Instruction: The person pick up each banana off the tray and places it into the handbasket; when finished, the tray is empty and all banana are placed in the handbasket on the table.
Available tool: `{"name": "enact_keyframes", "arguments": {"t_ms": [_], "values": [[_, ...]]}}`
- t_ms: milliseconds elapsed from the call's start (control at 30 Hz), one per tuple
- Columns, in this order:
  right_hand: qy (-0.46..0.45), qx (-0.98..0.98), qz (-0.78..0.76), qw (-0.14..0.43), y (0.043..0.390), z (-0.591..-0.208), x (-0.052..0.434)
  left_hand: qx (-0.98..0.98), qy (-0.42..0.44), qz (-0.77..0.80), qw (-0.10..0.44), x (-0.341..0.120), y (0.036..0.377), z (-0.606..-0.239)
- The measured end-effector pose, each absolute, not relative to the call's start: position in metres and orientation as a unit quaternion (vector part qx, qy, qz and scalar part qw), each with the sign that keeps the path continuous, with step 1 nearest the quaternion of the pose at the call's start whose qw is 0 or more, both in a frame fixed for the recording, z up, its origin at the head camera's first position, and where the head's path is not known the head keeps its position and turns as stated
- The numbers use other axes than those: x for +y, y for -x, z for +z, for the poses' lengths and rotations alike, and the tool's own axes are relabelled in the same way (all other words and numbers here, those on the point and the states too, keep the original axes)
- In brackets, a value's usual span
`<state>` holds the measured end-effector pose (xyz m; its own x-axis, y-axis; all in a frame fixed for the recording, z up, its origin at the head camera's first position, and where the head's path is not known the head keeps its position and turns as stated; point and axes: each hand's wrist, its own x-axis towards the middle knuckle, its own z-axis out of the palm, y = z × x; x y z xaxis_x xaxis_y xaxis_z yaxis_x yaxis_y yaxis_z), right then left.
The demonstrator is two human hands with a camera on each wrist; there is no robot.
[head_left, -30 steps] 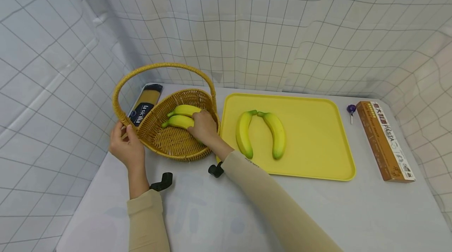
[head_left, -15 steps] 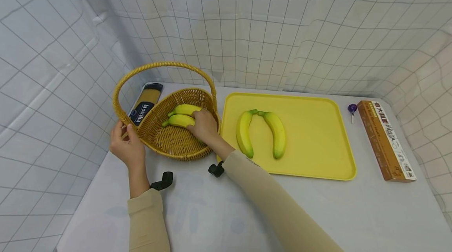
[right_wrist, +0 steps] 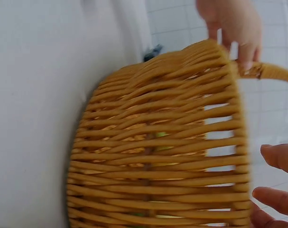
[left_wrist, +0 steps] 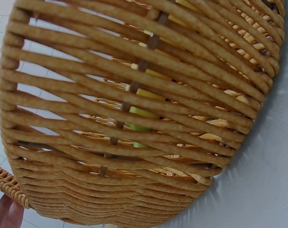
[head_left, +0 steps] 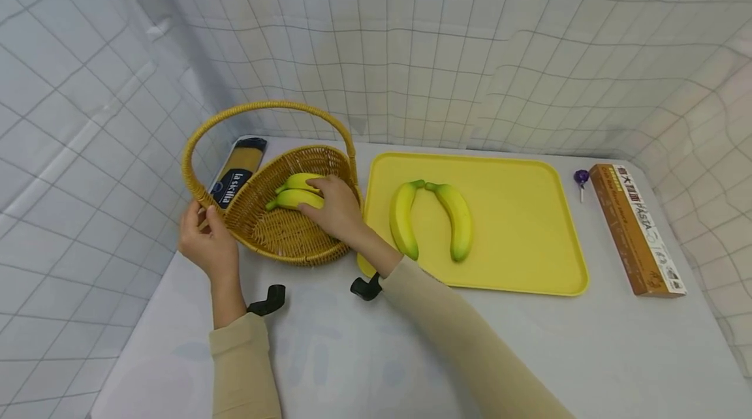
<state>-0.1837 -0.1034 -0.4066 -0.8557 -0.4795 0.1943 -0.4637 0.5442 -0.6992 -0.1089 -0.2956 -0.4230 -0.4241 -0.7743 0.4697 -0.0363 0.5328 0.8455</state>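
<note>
A wicker basket [head_left: 282,236] with a tall arched handle [head_left: 267,106] stands at the left. My left hand [head_left: 211,246] grips the foot of that handle at the basket's left end. Inside lie yellow bananas, a rear banana [head_left: 296,182] and a front banana [head_left: 294,198], side by side with stems to the left. Over their right ends is my right hand [head_left: 341,210], thumb and fingers spread apart. In the right wrist view its fingers [right_wrist: 276,199] show loosely extended above the rim, nothing pinched between them. The weave mostly hides the bananas in both wrist views.
Right of the basket lies a yellow tray [head_left: 523,230] bearing a left banana [head_left: 403,220] and a right banana [head_left: 457,220]. A pasta packet [head_left: 237,174] lies behind the basket's left side. A lollipop [head_left: 581,176] and a pasta box [head_left: 637,230] lie at far right.
My right hand has loosened from the bananas and lifted slightly, its thumb and fingers now apart. The left hand keeps its hold on the handle. The head view has shifted slightly.
</note>
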Motion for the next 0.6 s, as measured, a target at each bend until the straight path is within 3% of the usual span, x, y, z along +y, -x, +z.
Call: {"name": "enact_keyframes", "arguments": {"t_ms": [333,600], "values": [[0.296,0.824,-0.483,-0.016,0.148,-0.373,-0.061,-0.745,-0.271,-0.396,0.463,-0.294,0.108,-0.424],[0.295,0.798,-0.521,-0.074,0.128,-0.374,-0.006,-0.743,-0.27,-0.397,0.467,-0.293,0.109,-0.423]]}}
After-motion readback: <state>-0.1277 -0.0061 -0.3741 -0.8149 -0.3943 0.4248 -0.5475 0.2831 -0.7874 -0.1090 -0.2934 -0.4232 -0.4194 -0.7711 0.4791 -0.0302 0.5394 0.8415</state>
